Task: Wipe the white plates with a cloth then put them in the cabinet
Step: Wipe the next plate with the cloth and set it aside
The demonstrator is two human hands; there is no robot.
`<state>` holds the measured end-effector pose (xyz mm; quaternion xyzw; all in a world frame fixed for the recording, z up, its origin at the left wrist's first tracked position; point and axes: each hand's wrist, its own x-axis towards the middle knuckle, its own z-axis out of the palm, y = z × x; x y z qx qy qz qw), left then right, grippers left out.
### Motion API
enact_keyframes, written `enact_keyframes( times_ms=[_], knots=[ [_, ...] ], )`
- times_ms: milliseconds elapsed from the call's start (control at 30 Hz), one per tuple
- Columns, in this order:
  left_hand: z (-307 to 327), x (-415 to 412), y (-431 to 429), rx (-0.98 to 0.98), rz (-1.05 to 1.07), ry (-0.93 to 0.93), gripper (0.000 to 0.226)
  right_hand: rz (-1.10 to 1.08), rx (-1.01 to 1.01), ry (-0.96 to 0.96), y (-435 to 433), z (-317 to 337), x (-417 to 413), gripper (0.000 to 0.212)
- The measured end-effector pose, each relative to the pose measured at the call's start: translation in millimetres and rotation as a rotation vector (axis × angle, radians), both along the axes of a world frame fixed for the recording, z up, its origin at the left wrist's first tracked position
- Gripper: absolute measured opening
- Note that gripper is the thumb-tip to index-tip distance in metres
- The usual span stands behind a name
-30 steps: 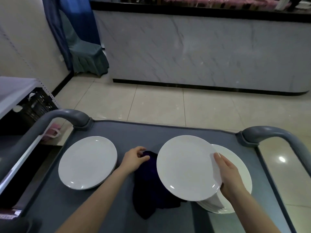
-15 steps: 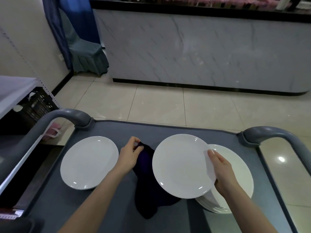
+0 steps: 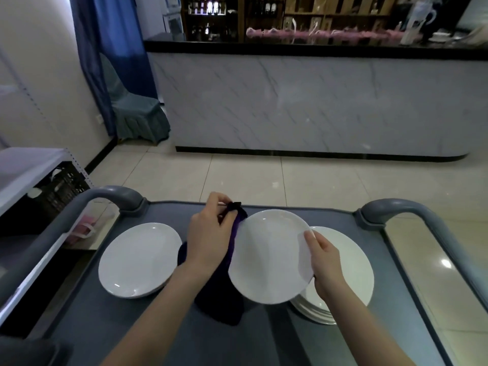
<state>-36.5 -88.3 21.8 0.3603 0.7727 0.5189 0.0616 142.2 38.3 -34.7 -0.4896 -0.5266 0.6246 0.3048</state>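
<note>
Grey cart worktop (image 3: pixel 126 331) fills the lower half of the frame, with both forearms entering from the bottom edge. A dark cloth (image 3: pixel 219 305) lies bunched at lower centre and rises toward the left hand (image 3: pixel 208 241). The fingers (image 3: pixel 219 200) of that hand are curled and pinch the upper end of the cloth, which is lifted off the worktop. Left of the cloth, a white plate (image 3: pixel 140 260) lies flat on the worktop.

The right hand (image 3: pixel 326 262) grips the right rim of a second white plate (image 3: pixel 266 257), thumb on the upper face; the other fingers are hidden under the rim. This held plate is at centre frame, slightly tilted, and its left edge overlaps the cloth. Its right edge overlaps a stack of white plates (image 3: pixel 351 276) that rests on the worktop at right.

Two curved grey handles (image 3: pixel 113 194) rise at the far corners of the cart. A black crate (image 3: pixel 60 186) sits under a shelf at the left edge. Beyond the cart lies a pale tiled floor (image 3: pixel 264 175), then a marble-fronted counter (image 3: pixel 290 101). A covered chair (image 3: pixel 132 109) and a blue curtain (image 3: pixel 111 35) stand at upper left.
</note>
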Motion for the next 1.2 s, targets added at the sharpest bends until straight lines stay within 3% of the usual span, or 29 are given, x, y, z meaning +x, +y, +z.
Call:
enact_keyframes(
  times_ms=[67,200,267,367,467,567,867,1200],
  knots=[
    [1,21,2,-0.037,-0.17,-0.022,0.025,-0.017,-0.009,0.02,-3,2,-1,0.036],
    [-11,50,8,-0.433,-0.673,-0.122,0.044,-0.046,-0.051,0.057,-8,8,-1,0.037],
    [-20,48,7,-0.435,-0.613,0.097,0.034,-0.035,-0.04,0.075,-12,10,3,0.04],
    [-32,40,-4,-0.251,-0.389,0.449,0.027,-0.069,-0.073,0.107,-13,10,8,0.036],
    [-50,49,-15,-0.365,-0.518,0.506,0.046,-0.132,-0.121,0.161,-11,10,11,0.025],
    [-65,64,-17,-0.542,-0.59,0.618,0.053,-0.143,-0.125,0.206,-9,10,11,0.029],
    [-58,68,23,-0.599,-0.72,0.635,0.057,-0.116,-0.156,0.275,-19,10,11,0.028],
    [-60,31,23,-0.634,-0.453,0.521,0.055,-0.188,-0.048,0.234,-7,24,16,0.028]
  ],
)
